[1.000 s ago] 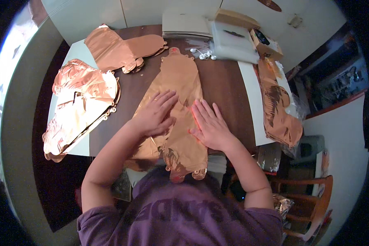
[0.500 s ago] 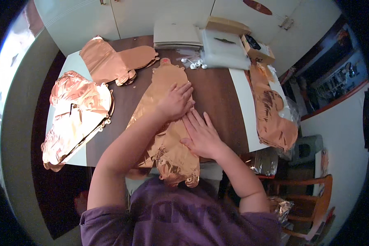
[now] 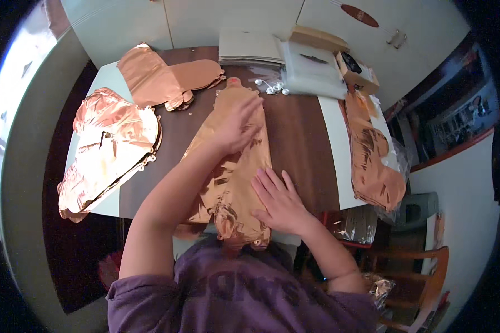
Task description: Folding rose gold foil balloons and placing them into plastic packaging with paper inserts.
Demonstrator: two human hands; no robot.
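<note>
A flat, deflated copper-coloured foil balloon lies lengthwise before me, its wrinkled near end hanging over the table edge toward my lap. A small red mark shows at its far tip. My left hand rests on the upper part, slightly blurred, its fingers stretched toward the far right edge. Lower down, my right hand lies flat with spread fingers along the balloon's right edge, partly over the brown tabletop. Neither hand grasps anything.
Shiny foil balloons are stacked at left, with more flat foil balloons behind. Another foil pile lies at right. Along the back are grey boards, clear plastic bags, an open box and white ribbon rolls.
My hands have moved apart: the left slid farther up the balloon, and the right shifted slightly nearer me. The balloon lies flatter, and the whole view has shifted a little.
</note>
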